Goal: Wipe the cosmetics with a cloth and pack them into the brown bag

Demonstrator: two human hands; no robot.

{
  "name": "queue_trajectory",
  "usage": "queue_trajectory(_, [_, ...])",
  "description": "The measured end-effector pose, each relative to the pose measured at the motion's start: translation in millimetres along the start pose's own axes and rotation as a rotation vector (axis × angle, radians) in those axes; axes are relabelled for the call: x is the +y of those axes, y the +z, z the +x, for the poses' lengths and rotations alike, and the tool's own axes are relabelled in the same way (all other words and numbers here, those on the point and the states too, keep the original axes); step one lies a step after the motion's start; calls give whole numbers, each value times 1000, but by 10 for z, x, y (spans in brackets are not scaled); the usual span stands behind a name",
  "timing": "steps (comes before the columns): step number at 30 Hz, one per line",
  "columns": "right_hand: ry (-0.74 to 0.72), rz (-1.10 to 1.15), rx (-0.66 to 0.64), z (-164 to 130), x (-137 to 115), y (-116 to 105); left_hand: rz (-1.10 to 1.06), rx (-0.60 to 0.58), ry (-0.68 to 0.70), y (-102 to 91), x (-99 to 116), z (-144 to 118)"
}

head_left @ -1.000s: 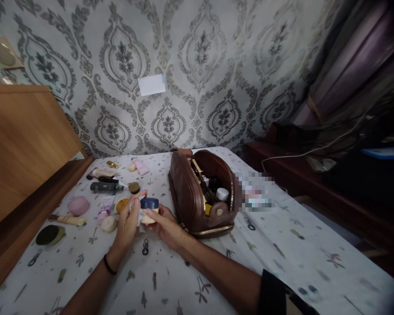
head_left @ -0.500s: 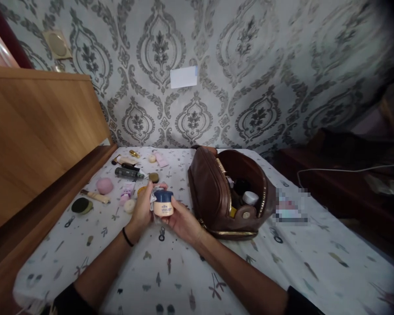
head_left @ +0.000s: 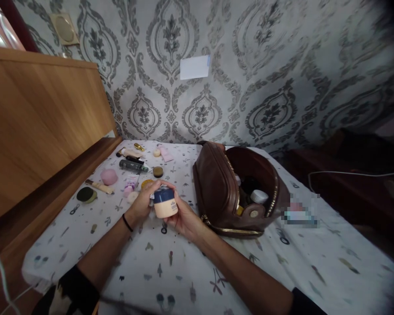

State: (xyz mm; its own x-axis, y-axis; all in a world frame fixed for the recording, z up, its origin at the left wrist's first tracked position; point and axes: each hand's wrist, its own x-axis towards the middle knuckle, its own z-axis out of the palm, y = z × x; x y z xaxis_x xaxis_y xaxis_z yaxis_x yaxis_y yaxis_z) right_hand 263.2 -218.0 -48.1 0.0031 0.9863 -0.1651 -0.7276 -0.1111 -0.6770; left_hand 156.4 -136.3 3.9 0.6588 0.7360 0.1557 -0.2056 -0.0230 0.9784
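A small cream jar [head_left: 166,203] with a dark blue lid is held above the patterned bedsheet. My right hand [head_left: 185,218] cups the jar from below and to the right. My left hand [head_left: 143,203] grips it at the lid side, with a bit of white cloth or tissue between the fingers. An open brown leather toiletry bag [head_left: 231,192] with a gold zip stands just right of my hands. Bottles and a white-capped jar show inside it.
Several cosmetics lie on the sheet at the left: a pink sponge [head_left: 109,176], a dark tube [head_left: 133,166], a dark green compact [head_left: 86,194], small pots. A wooden headboard [head_left: 36,127] rises at the left. A dark side table with a cable stands at the right.
The view has shifted, so the bed and bag sit further right and lower. Both hands kept the jar, which has tilted a little and turned in my fingers.
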Motion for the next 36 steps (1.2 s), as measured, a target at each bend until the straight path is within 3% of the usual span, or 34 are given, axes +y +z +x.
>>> queue_trajectory(8, [-139, -33, -10, -69, -18, 77, -5, 90, -26, -2, -14, 60])
queue_trajectory(13, [-118, -170, 0, -106, -24, 122, -14, 91, -79, -37, -37, 42])
queue_trajectory(16, [-124, -242, 33, -96, -25, 101, 123, 23, -13, -57, 1, 14])
queue_trajectory(21, [-152, -407, 7, -128, -32, 72, 546, -193, 240, -87, 172, -39])
queue_trajectory(26, [-294, -603, -104, -125, -13, 77, 770, -480, 263, -89, 244, -63])
queue_trajectory(30, [-434, -633, -134, -90, 23, 40, 794, -467, 228, -117, 188, -65])
queue_trajectory(36, [-324, -592, -204, -114, 66, 15, 735, -404, 131, -225, 156, -21])
